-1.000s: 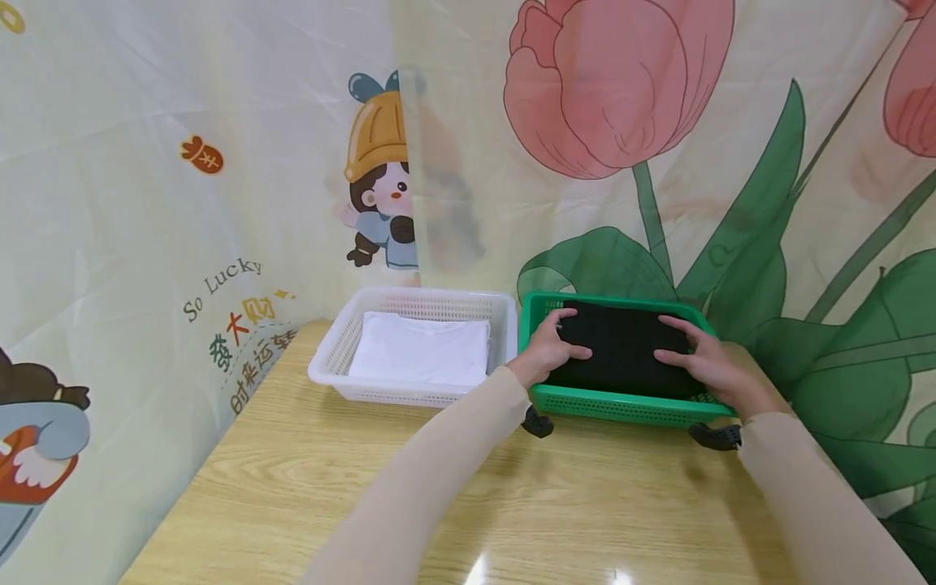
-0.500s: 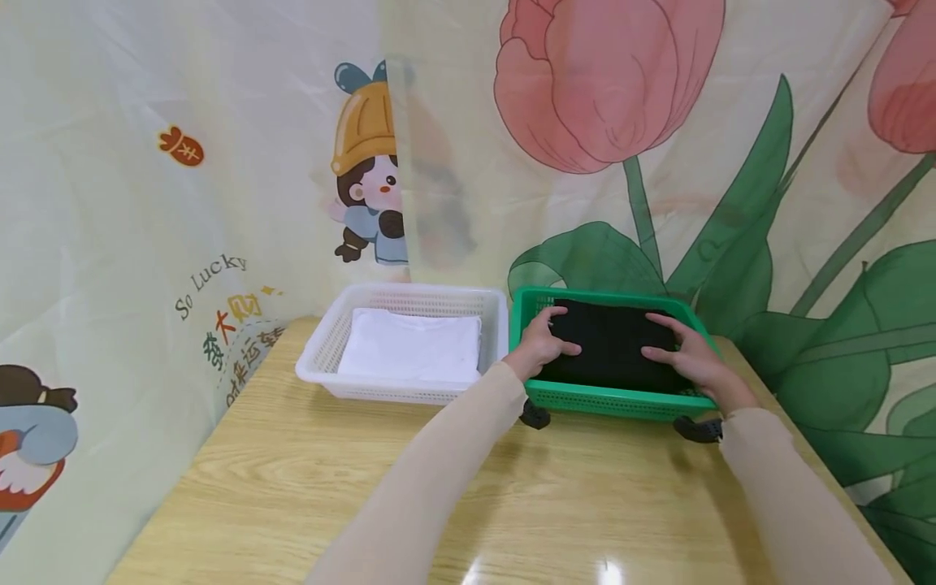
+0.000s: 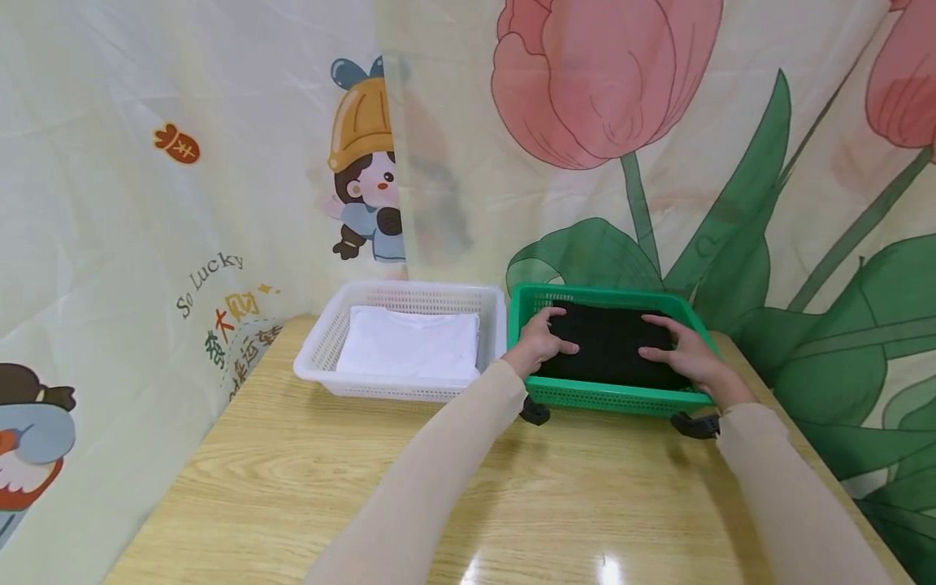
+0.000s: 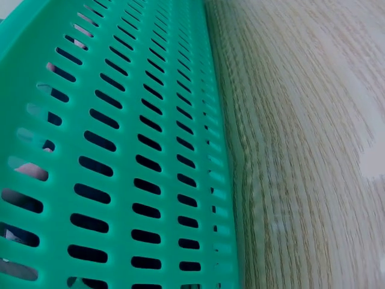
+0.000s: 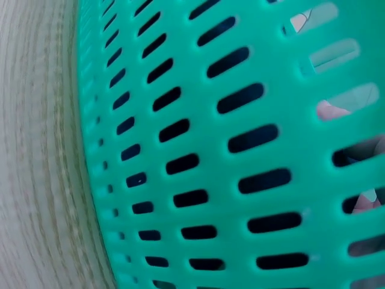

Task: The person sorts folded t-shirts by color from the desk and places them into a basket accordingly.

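A folded black garment (image 3: 610,345) lies in the green perforated basket (image 3: 614,398). My left hand (image 3: 539,340) is at the garment's left end, with thumb and index finger spread over its top. At the opposite end my right hand (image 3: 691,353) rests likewise, its thumb and forefinger extended on the dark cloth. The other fingers of both hands are mostly hidden. Both wrist views are filled by the basket's slotted outer wall (image 4: 120,144); bits of skin show through the upper slots of the basket (image 5: 210,150) in the right wrist view.
A white perforated basket (image 3: 395,388) stands directly left of the green one, with a folded white T-shirt (image 3: 409,345) inside. Both are on a wood-grain table (image 3: 292,487). A printed curtain (image 3: 468,162) hangs close behind them.
The head view has turned slightly, so everything sits a little further left and higher in it. Both hands stay at the black garment's ends, and the garment itself has not visibly moved.
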Demonstrator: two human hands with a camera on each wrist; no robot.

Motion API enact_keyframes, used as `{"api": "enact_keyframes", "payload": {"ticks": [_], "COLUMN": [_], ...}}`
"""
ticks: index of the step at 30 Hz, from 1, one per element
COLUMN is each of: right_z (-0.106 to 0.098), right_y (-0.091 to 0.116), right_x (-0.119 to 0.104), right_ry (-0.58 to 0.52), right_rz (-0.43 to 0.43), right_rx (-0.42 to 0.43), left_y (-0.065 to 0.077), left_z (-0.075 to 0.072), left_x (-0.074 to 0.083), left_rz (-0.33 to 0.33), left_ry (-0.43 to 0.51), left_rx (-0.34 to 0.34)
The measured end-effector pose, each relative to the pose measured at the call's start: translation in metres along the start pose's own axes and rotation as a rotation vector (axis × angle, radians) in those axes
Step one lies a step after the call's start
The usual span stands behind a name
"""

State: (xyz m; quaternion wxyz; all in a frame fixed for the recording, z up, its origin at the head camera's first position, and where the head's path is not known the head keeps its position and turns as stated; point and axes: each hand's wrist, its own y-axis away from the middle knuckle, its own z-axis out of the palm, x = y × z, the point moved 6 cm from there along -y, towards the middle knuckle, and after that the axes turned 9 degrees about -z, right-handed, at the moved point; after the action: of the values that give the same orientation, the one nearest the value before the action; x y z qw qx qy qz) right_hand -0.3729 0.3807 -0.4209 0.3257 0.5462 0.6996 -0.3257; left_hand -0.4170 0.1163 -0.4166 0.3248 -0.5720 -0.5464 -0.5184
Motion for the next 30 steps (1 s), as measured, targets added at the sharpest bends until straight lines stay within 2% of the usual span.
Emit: {"api": "enact_keyframes", "payload": {"ticks": [7, 14, 20, 23, 30], "right_z": [0.002, 0.003, 0.006, 0.007, 0.008], "right_y": [0.0, 0.0, 0.002, 0.003, 0.003], "right_x": [0.001, 0.003, 0.003, 0.004, 0.004], "right_ry": [0.011, 0.024, 0.034, 0.053, 0.079], "right_rz": [0.016, 0.032, 0.051, 0.061, 0.064], "right_rx": [-0.023, -0.045, -0.083, -0.098, -0.125], "left_y": [-0.004, -0.017, -0.026, -0.023, -0.007], "left_z": [0.0, 0.004, 0.007, 0.007, 0.003], "left_x": [-0.004, -0.012, -0.019, -0.018, -0.011], "left_rz": [-0.018, -0.098, -0.131, -0.139, -0.112], "left_ry": [-0.01, -0.05, -0.088, -0.088, -0.059], "left_rx": [-0.014, -0.032, -0.04, -0.042, -0.041]}}
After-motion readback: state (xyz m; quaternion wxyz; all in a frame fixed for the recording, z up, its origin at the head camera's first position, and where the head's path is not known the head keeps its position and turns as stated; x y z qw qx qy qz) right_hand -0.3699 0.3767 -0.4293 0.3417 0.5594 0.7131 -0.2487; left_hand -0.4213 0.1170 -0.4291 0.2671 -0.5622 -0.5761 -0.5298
